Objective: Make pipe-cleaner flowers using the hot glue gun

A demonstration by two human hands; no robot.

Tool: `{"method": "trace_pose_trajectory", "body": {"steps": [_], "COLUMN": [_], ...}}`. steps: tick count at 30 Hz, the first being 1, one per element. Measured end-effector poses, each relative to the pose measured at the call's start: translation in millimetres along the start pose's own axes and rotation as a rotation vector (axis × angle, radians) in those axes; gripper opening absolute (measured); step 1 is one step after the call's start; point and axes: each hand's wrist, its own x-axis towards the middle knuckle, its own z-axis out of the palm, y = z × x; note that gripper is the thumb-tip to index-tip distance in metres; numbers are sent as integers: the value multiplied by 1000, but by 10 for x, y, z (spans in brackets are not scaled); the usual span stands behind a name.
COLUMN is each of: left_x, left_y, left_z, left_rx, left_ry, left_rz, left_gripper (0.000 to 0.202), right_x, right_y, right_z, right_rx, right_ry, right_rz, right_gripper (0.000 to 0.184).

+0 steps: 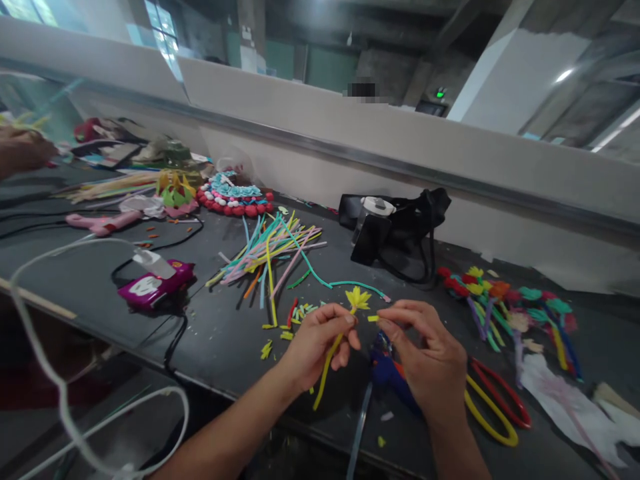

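My left hand point(320, 347) is closed on the stem of a yellow pipe-cleaner flower point(358, 299), its head pointing up above my fingers. My right hand point(425, 353) pinches a tiny yellow piece point(373, 318) just beside the flower head. Both hands hover over a dark worktable point(225, 333). Under my right hand lies a blue glue gun point(387, 373). Small yellow and green offcuts point(285, 330) are scattered to the left of my left hand.
A pile of coloured pipe cleaners point(270, 250) lies mid-table. Finished flowers point(505, 300) and red and yellow scissors point(495, 407) sit right. A magenta glue gun point(155, 283), pink glue gun point(103, 222), red-and-blue craft piece point(233, 195) and black bag point(395, 230) stand behind. Another person's hand point(20, 150) is far left.
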Motion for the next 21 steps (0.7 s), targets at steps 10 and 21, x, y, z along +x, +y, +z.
{"method": "trace_pose_trajectory", "body": {"steps": [10,21], "left_x": [-4,-27], "left_y": [-56,-66], "left_z": [64,57], "left_rx": [24,73], "left_ry": [-1,-14], "left_rz": [-24,-14], "left_gripper": [17,18], "right_x": [-1,8], "right_y": [87,94], "right_z": [85,123], "right_rx": [-153,-172], "right_ry": [79,83], "right_rz": [-212,-240], "right_gripper": [4,3]}}
